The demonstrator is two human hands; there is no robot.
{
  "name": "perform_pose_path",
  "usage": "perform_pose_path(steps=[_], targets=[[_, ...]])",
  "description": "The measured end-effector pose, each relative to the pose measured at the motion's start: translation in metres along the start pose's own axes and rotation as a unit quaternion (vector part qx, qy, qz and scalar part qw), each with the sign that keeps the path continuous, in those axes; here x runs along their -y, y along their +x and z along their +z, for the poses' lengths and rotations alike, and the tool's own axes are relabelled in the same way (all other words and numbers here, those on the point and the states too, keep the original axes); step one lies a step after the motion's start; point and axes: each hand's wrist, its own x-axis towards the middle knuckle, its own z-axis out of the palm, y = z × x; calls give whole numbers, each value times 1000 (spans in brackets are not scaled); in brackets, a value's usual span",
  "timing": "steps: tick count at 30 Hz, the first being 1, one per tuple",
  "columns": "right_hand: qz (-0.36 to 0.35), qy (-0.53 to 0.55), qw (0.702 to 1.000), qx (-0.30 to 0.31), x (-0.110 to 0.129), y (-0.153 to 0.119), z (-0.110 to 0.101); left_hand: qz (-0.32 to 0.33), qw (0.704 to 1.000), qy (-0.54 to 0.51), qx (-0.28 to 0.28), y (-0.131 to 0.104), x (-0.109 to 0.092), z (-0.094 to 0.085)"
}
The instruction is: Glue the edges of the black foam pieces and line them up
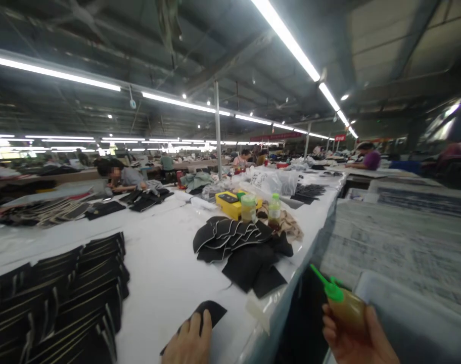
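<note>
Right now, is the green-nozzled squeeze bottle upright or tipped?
Tipped: the right hand holds the squeeze bottle aslant, its green nozzle pointing toward the table.

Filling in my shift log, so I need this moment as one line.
left hand: on black piece | right hand: holds green-nozzled bottle | black pieces: piled ahead on white table

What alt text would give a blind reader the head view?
The right hand holds a brownish plastic squeeze bottle with a green nozzle beside a white workshop table; the left hand rests on a flat black piece, near rows and a pile of similar pieces.
</note>
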Motion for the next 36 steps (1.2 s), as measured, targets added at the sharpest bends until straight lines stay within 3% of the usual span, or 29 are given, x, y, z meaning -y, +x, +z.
perform_pose_path(steps=[2, 4, 6, 8, 13, 16, 19, 21, 24, 26, 29, 36], targets=[[-13, -7, 999, -34, -18, -12, 23, 16, 1000, -5, 11, -25, -7, 13], [-9, -24, 1000, -15, -29, -18, 39, 31, 999, -13, 29, -42, -12, 20], [2, -42, 999, 10, -36, -19, 47, 30, 998, -21, 48, -49, -10, 16], [12, -59, 998, 26, -38, -18, 48, 17, 999, -24, 43, -48, -1, -3], [15, -74, 997, 25, -39, -12, 50, 6, 1000, 0, -28, -33, 27, -77], [21, -72, 997, 8, -43, -10, 54, 68, 997, 5, -26, -15, 26, -93], [21, -88, 996, 21, -49, -11, 54, 140, 990, 2, -10, 6, 13, -68], [11, -105, 994, 38, -54, -11, 51, 129, 991, -25, 0, 13, 2, -38], [-4, -128, 990, 55, -58, -11, 44, -36, 995, -92, 18, 8, -12, 1], [-9, -149, 987, 60, -60, -11, 41, -111, 987, -113, 24, 0, -16, 15], [-8, -191, 978, 78, -64, -12, 43, -122, 985, -122, 30, -7, -15, 17], [-39, -278, 953, 115, -76, -9, 57, -112, 980, -153, 63, 3, -5, 2]])
